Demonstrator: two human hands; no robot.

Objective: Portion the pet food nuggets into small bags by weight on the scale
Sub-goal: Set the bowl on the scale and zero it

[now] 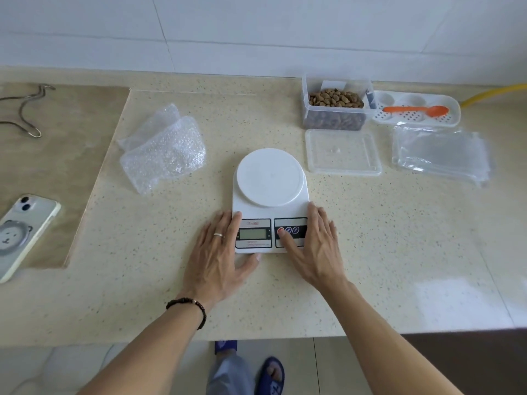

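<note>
White round-platter digital kitchen scale [271,195] sits between both hands. Left hand [219,249] fingers flat against its side; right hand [313,246] thumb presses red button. Clear tub of brown nuggets [336,105] lies beyond right fingers, right hand nearer.

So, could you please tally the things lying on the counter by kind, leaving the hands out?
Scale: 1
Nugget container: 1
Container lid: 1
Orange spoon: 1
White perforated tray: 1
Stack of clear small bags: 1 (number of bags unclear)
Bubble wrap: 1
Phone: 1
Total: 8
</note>
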